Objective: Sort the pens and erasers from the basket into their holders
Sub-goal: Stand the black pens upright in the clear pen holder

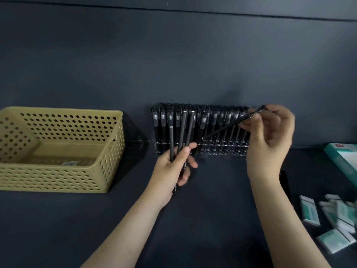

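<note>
Pen-racking step in hand; three black pens point(182, 132) gripped, fanned, by left hand point(173, 167); single pen point(229, 125) pinched by right hand point(268, 136), tilted over pen rack point(222, 148); next, tip must be aligned with free hole.

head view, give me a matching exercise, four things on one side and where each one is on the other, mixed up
Things
1. basket
2. erasers
3. single pen
4. three pens

Places
A. gripped upright in the left hand
B. far left on the table
C. pinched, slanting, in the right hand
D. lying loose at the table's right front

Pairs: 1-B, 2-D, 3-C, 4-A
</note>
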Available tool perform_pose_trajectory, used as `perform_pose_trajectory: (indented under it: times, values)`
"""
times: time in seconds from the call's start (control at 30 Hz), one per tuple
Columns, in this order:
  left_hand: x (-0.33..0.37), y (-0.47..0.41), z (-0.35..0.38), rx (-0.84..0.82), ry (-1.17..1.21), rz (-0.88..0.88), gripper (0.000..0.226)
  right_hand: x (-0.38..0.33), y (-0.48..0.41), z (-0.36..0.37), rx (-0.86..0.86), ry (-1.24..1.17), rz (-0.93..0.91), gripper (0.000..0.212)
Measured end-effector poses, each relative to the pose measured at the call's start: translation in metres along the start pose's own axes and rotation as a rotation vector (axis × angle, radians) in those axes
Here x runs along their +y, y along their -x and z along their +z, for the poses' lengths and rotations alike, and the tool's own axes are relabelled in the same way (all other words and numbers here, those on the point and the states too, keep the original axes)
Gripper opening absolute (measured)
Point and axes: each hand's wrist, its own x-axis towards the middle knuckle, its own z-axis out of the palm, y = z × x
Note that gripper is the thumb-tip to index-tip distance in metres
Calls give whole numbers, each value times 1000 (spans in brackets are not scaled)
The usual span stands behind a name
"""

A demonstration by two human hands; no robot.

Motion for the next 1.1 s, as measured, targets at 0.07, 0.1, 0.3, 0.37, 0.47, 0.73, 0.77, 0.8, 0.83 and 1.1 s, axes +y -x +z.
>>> perform_pose_trajectory:
  times: [0.07,0.1,0.3,0.37,0.47,0.73,0.77,0.8,0.83,1.1]
  values:
    - [-1,0,0,50,-63,25,27,1,0,-1,36,76,-63,23]
    - [-1,1,0,79,-105,39,29,1,1,0,33,106,-88,25]
    - [2,1,5,139,-95,35,17,6,9,8,-72,213,-151,32]
    - [2,0,4,138,-60,18,12,6,11,10,-98,242,-178,32]
    - [2,-1,2,120,-36,9,14,11,14,11,-149,289,-211,26]
    - [1,-1,0,102,18,30,14,20,16,11,-221,411,-301,26]
    - [1,-1,-1,105,-2,28,14,22,16,11,-238,432,-299,25]
    - [1,-2,0,102,-24,26,15,25,16,11,-257,452,-289,25]
    - [0,-2,0,96,-38,25,16,27,16,12,-283,468,-277,27]
    - [-3,-3,-2,62,29,45,19,40,11,10,-518,564,-268,50]
